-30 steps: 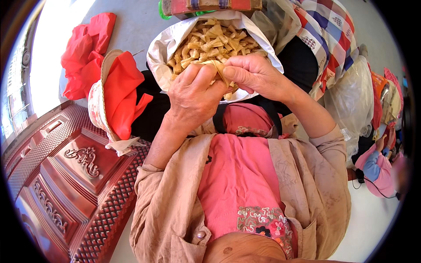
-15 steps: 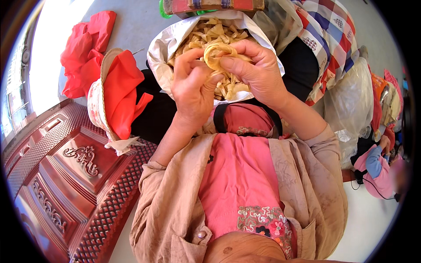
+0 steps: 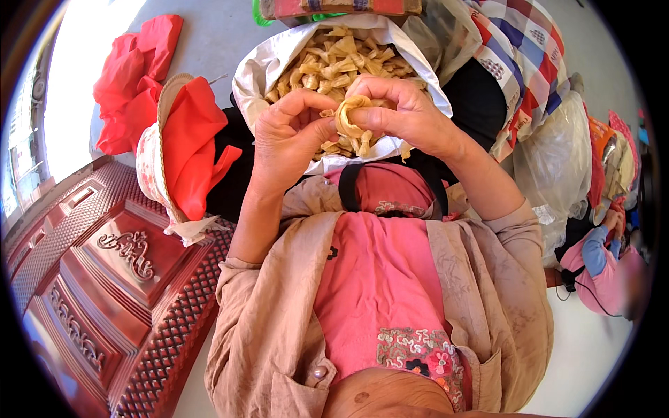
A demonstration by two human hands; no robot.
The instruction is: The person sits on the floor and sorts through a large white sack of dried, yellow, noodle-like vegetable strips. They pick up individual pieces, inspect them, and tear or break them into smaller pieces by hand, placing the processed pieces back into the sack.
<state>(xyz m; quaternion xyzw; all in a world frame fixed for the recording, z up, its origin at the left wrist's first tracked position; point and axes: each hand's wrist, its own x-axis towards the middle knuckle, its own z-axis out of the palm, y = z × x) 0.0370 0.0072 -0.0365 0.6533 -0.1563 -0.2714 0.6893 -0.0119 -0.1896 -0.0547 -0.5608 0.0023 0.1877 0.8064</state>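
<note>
Above the white sack's mouth, a pale yellow strip is curled into a loop between both hands. The right hand pinches it closed between thumb and fingers on its right side; the left hand grips its left edge with bent fingertips. Directly beneath lies the white sack, open and filled with similar yellow pieces. A red cloth over a brimmed hat sits to the person's left, beside a carved red door panel. A checked cloth lies to the right.
</note>
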